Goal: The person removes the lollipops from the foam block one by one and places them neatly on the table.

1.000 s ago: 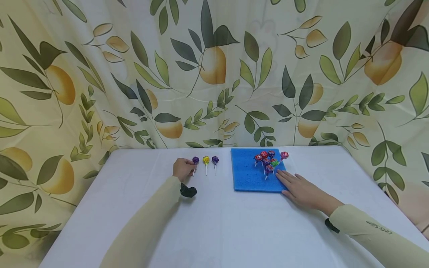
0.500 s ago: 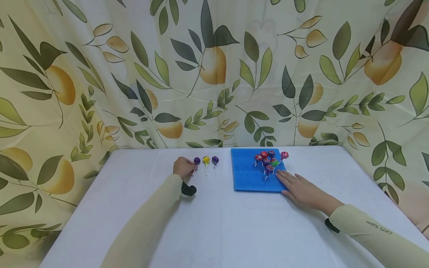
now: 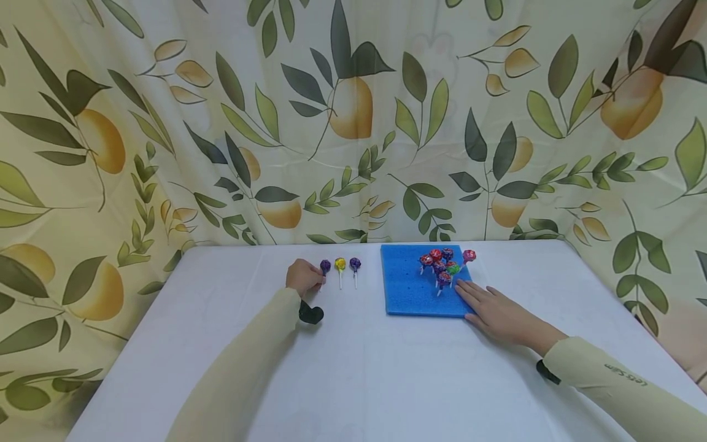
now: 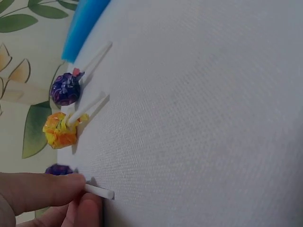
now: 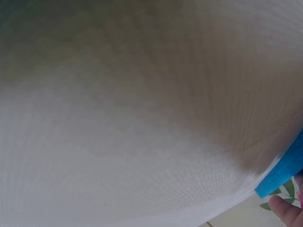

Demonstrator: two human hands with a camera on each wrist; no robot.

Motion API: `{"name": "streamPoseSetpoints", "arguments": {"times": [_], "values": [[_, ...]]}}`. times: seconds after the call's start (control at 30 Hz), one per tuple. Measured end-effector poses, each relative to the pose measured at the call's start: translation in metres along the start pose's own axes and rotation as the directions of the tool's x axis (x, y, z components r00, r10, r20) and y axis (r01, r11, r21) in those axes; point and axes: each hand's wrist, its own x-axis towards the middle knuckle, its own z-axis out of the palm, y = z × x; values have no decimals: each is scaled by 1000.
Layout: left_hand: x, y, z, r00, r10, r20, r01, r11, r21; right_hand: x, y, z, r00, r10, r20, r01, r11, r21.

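My left hand (image 3: 302, 277) pinches the white stick of a purple-wrapped lollipop (image 3: 325, 266) at the left end of a short row. In the left wrist view the thumb and fingers grip that stick (image 4: 100, 190), and the purple head is partly hidden behind them. Beside it lie a yellow lollipop (image 3: 339, 264) and another purple lollipop (image 3: 355, 264). My right hand (image 3: 499, 314) rests with straight fingers on the right edge of a blue foam board (image 3: 405, 298). Several lollipops (image 3: 444, 279) stand in the board, red, purple, green and pink.
A white cloth covers the table (image 3: 353, 368). Behind its far edge hangs a curtain (image 3: 353, 153) printed with leaves and fruit. Small holes dot the board's left part. A black wrist strap (image 3: 311, 314) shows at the left sleeve.
The lollipop in my left hand has shifted slightly right, toward the yellow one. My right hand has stayed in place on the board.
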Motion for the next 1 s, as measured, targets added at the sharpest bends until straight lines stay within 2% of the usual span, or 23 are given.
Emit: {"name": "streamPoseSetpoints", "arguments": {"times": [0.23,0.67,0.83,1.0], "values": [[3,-5,2,1000,2,-31,-1,1000,32,-1,-1,0,1000,-4,-1,4,1000,9],[1,-4,-1,1000,13,-28,-12,999,48,-2,-1,-1,1000,-2,3,2,1000,21],[-1,-2,-1,1000,-10,-29,12,997,79,-1,-1,-1,1000,1,3,-1,1000,12],[-1,0,-2,999,-29,-33,31,998,60,0,0,0,1000,2,6,-2,1000,7]]}}
